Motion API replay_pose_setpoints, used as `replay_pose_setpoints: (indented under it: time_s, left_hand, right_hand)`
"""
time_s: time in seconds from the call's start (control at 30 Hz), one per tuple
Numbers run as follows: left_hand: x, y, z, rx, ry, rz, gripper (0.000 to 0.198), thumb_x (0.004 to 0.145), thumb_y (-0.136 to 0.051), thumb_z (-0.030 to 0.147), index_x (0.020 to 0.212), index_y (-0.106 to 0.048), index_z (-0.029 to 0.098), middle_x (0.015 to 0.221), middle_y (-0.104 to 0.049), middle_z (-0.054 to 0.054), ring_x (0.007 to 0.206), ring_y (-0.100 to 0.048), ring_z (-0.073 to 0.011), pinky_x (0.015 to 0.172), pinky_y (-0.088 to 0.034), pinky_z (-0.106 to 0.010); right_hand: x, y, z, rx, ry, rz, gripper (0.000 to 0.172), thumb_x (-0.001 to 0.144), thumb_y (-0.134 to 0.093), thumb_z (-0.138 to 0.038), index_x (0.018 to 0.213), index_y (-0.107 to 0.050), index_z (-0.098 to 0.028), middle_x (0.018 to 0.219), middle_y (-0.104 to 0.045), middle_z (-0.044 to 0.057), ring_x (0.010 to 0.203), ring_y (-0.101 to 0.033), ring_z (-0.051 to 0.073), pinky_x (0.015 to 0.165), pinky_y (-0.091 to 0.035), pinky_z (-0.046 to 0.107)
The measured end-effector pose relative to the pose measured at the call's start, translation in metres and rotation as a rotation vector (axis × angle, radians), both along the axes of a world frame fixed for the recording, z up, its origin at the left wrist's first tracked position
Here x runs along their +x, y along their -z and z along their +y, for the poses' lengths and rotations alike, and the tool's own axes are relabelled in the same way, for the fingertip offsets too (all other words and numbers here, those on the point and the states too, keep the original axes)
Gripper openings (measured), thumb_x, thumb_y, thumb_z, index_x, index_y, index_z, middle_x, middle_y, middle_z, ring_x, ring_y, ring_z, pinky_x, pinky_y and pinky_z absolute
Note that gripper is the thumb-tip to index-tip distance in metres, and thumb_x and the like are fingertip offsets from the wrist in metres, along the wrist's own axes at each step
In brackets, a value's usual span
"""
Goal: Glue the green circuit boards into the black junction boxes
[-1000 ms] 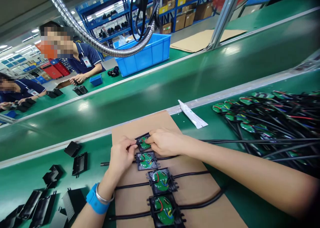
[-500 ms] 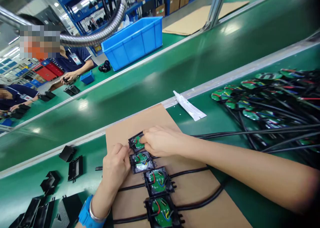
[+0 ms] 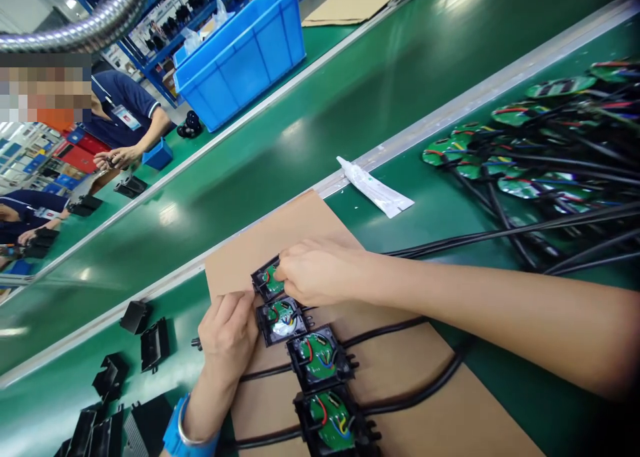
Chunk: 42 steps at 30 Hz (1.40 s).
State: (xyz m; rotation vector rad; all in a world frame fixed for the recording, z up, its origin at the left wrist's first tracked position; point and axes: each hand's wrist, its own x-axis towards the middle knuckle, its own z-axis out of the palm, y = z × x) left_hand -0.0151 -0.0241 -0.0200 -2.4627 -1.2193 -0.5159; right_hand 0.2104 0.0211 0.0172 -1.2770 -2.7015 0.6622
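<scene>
Four black plastic housings lie in a row on a cardboard sheet, each with a green circuit board and coloured wires inside. My right hand (image 3: 320, 270) is closed, its fingertips at the right part of the circuit board (image 3: 271, 278) in the farthest housing (image 3: 258, 285). My left hand (image 3: 229, 330) is closed by that housing's left edge; what its fingers pinch is hidden. Just nearer is the second housing (image 3: 283, 319), then the third housing (image 3: 320, 358) and the nearest housing (image 3: 334, 420). Black cables (image 3: 415, 398) run out from their sides.
The cardboard sheet (image 3: 280, 227) lies on a green bench. Black covers (image 3: 155, 345) are at left, a white tube (image 3: 375, 189) beyond my right hand, and a pile of wired boards (image 3: 540, 150) at right. A blue bin (image 3: 245, 63) and co-workers (image 3: 125, 117) are across the belt.
The view has shifted slightly, so the bin and co-workers appear further left and higher. Both my hands stay at the farthest housing, with little movement of the fingers.
</scene>
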Motion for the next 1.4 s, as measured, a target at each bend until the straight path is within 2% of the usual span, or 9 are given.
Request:
replay_pose_setpoints:
  time_s: [0.23,0.43,0.53,0.63,0.87,1.07,1.17,1.3,1.4]
  left_hand:
    - [0.004,-0.004,0.005,-0.227,-0.094,-0.183,0.020,0.092,-0.051,0.017,0.081,-0.067,0.021,0.078,-0.068,-0.001,0.072,-0.065,-0.0137,0.068,-0.051,-0.024]
    - [0.010,-0.019,0.020,-0.389,-0.141,0.173,0.025,0.088,-0.044,0.011,0.074,-0.063,0.021,0.079,-0.065,-0.002,0.076,-0.062,-0.0170,0.061,-0.046,-0.025]
    - [0.013,-0.024,0.015,-0.387,-0.186,0.260,0.028,0.087,-0.042,0.008,0.080,-0.065,0.021,0.081,-0.065,-0.003,0.078,-0.061,-0.0192,0.065,-0.048,-0.027]
    - [0.014,-0.021,0.005,-0.355,-0.208,0.127,0.033,0.086,-0.041,0.006,0.101,-0.067,0.021,0.095,-0.067,-0.004,0.085,-0.063,-0.0186,0.072,-0.052,-0.027]
    - [0.020,-0.009,-0.002,-0.427,-0.156,0.195,0.061,0.074,-0.037,-0.004,0.129,-0.055,0.015,0.120,-0.058,-0.011,0.096,-0.063,-0.0209,0.073,-0.057,-0.028]
    - [0.023,-0.024,0.004,-0.431,-0.083,-0.024,0.041,0.084,-0.040,0.004,0.117,-0.063,0.014,0.112,-0.061,-0.011,0.098,-0.061,-0.0226,0.086,-0.053,-0.036]
    - [0.026,-0.024,0.011,-0.438,0.061,-0.085,0.029,0.089,-0.045,0.011,0.111,-0.064,0.015,0.112,-0.063,-0.010,0.102,-0.060,-0.0226,0.090,-0.049,-0.037]
    - [0.028,-0.015,0.018,-0.490,0.142,-0.073,0.026,0.090,-0.043,0.007,0.098,-0.066,0.017,0.109,-0.068,-0.006,0.098,-0.063,-0.0205,0.089,-0.045,-0.039]
    - [0.026,-0.010,0.018,-0.484,0.106,-0.085,0.030,0.088,-0.041,0.003,0.096,-0.065,0.017,0.113,-0.069,-0.007,0.098,-0.064,-0.0213,0.087,-0.042,-0.041]
  right_hand:
    - [0.002,0.005,-0.001,0.018,0.021,0.040,0.024,0.079,-0.050,-0.017,0.089,-0.071,-0.016,0.083,-0.069,0.011,0.068,-0.060,0.021,0.055,-0.034,0.030]
    - [0.001,0.003,0.001,-0.018,0.027,0.050,0.024,0.076,-0.051,-0.017,0.086,-0.072,-0.017,0.081,-0.069,0.011,0.067,-0.060,0.022,0.055,-0.035,0.030]
    - [0.000,0.003,0.001,-0.022,0.036,0.024,0.023,0.077,-0.049,-0.018,0.083,-0.072,-0.017,0.084,-0.071,0.012,0.069,-0.062,0.023,0.054,-0.036,0.031]
    - [0.001,0.003,0.001,-0.019,0.021,0.010,0.026,0.079,-0.047,-0.020,0.085,-0.072,-0.017,0.087,-0.071,0.012,0.072,-0.064,0.025,0.057,-0.038,0.031]
    - [0.001,0.006,0.000,-0.031,0.033,0.026,0.030,0.080,-0.045,-0.023,0.093,-0.072,-0.019,0.094,-0.070,0.014,0.081,-0.065,0.028,0.062,-0.040,0.034]
    - [0.020,-0.001,0.010,-0.179,-0.140,0.166,0.036,0.073,-0.056,-0.022,0.108,-0.064,-0.022,0.091,-0.068,0.005,0.080,-0.061,0.020,0.063,-0.041,0.027]
    - [0.029,-0.009,0.010,-0.197,-0.068,0.152,0.043,0.072,-0.056,-0.018,0.115,-0.057,-0.017,0.090,-0.067,0.005,0.077,-0.060,0.019,0.062,-0.041,0.025]
    - [0.027,-0.016,0.004,-0.176,0.033,0.030,0.020,0.080,-0.050,-0.020,0.096,-0.061,-0.013,0.086,-0.067,0.009,0.079,-0.059,0.021,0.065,-0.040,0.028]
    - [0.020,-0.019,0.003,-0.193,0.040,-0.017,0.020,0.086,-0.044,-0.021,0.077,-0.062,-0.015,0.080,-0.068,0.009,0.078,-0.059,0.021,0.067,-0.039,0.029]
